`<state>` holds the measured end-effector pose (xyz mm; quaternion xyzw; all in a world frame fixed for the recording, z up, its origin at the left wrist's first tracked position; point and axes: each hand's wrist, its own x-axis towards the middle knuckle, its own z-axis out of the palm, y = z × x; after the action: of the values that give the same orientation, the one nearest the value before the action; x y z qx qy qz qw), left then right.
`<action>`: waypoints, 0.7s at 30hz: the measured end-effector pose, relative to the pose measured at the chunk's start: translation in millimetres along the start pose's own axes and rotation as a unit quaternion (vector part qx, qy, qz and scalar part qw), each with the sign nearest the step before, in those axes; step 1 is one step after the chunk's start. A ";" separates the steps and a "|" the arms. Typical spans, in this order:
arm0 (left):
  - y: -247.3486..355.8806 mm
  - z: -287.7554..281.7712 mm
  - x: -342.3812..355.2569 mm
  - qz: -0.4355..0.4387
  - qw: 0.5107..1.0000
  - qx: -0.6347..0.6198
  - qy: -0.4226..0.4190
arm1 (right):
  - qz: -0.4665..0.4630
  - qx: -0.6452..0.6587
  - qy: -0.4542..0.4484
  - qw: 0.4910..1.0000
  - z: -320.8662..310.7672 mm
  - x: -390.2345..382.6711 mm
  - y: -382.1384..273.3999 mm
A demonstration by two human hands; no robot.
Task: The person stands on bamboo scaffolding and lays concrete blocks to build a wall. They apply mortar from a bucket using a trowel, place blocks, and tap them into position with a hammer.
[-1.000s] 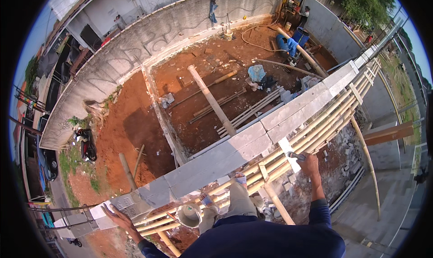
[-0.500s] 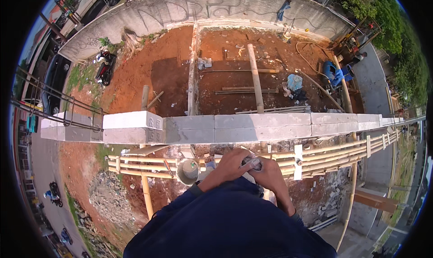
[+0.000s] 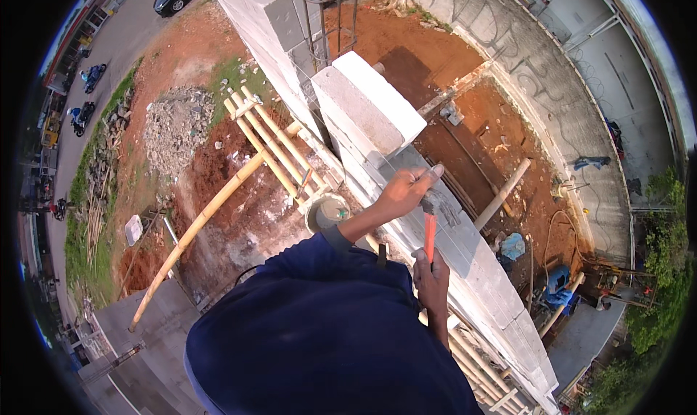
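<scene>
My right hand [image 3: 431, 268] is closed around the lower end of a tool with a flat orange handle [image 3: 429, 235]. The dark upper end of this tool sits over the grey block wall [image 3: 479, 248], with a rough grey patch beside it; its exact kind is unclear. Just above that end, my left hand [image 3: 404, 194] has its thumb and fingers drawn together in a pinch. Whether anything small is between them I cannot make out. Ahead of my left hand, a pale block [image 3: 363, 107] rests on top of the wall.
A bucket [image 3: 327, 212] holding grey material stands by bamboo poles [image 3: 272, 143] left of the wall. Steel bars [image 3: 330, 16] rise beyond the block. Lower ground with rubble [image 3: 178, 128] lies left; a red-earth plot [image 3: 465, 132] lies right, with a slanting pole [image 3: 502, 194].
My view has turned left, so the wall now runs diagonally. My hands, earlier together around a greyish thing close to my body, are now apart over the wall, the right holding the orange-handled tool.
</scene>
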<state>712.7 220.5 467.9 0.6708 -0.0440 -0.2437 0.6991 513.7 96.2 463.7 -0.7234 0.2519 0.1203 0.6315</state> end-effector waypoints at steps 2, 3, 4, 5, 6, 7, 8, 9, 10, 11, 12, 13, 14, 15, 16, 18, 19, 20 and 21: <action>1.2 -44.0 31.3 0.156 0.980 0.115 0.044 | -0.028 0.001 0.018 0.999 15.6 20.6 -37.0; 8.4 -68.8 50.3 0.206 0.957 0.186 0.090 | -0.044 -0.009 0.031 0.998 20.7 33.8 -47.3; 15.6 -91.8 70.6 0.249 0.924 0.255 0.141 | -0.098 -0.015 0.057 0.993 23.8 48.0 -54.4; 9.5 -121.1 100.4 0.306 0.861 0.360 0.188 | -0.150 -0.023 0.078 0.985 26.5 60.0 -61.5; -5.2 -151.4 124.1 0.350 0.779 0.463 0.238 | -0.190 -0.018 0.082 0.978 29.7 66.3 -82.0; -15.4 -170.4 141.2 0.322 0.763 0.510 0.232 | -0.233 -0.012 0.087 0.969 31.7 70.8 -109.4; -22.5 -186.9 155.6 0.295 0.742 0.557 0.227 | -0.294 -0.019 0.099 0.951 35.5 75.8 -134.4; -29.6 -195.4 164.5 0.267 0.720 0.601 0.220 | -0.353 -0.026 0.111 0.929 39.8 83.2 -153.5; -37.3 -198.8 168.4 0.277 0.723 0.592 0.223 | -0.367 -0.023 0.117 0.923 45.7 95.7 -163.9; -44.1 -200.9 170.9 0.288 0.726 0.583 0.225 | -0.379 -0.019 0.124 0.917 53.5 107.4 -173.2; -44.5 -201.4 172.7 0.301 0.728 0.572 0.227 | -0.393 -0.016 0.133 0.910 60.9 116.3 -180.9; -44.7 -201.6 173.8 0.300 0.734 0.565 0.228 | -0.382 -0.029 0.126 0.915 69.0 127.5 -177.7; -44.9 -196.3 173.5 0.299 0.742 0.555 0.227 | -0.369 -0.044 0.122 0.920 76.0 142.4 -161.5; -43.7 -192.5 173.5 0.298 0.749 0.544 0.231 | -0.360 -0.060 0.114 0.924 80.2 157.9 -143.2; -41.7 -192.2 175.4 0.298 0.749 0.543 0.235 | -0.285 -0.132 0.087 0.945 79.3 173.3 -115.8; -45.3 -193.1 174.4 0.291 0.749 0.544 0.241 | -0.172 -0.198 0.055 0.963 78.8 176.2 -77.9; -44.7 -192.4 172.1 0.291 0.752 0.540 0.242 | -0.138 -0.195 0.053 0.970 79.4 168.8 -66.3; -42.2 -192.4 172.9 0.294 0.753 0.533 0.249 | -0.105 -0.190 0.052 0.975 80.0 166.5 -62.9; -44.2 -192.4 170.3 0.294 0.755 0.528 0.253 | -0.094 -0.148 0.040 0.984 83.3 157.1 -76.1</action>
<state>924.5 329.5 361.8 0.9246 -0.1828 0.2144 0.2564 697.6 149.8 436.9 -0.8336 0.1872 0.0669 0.5153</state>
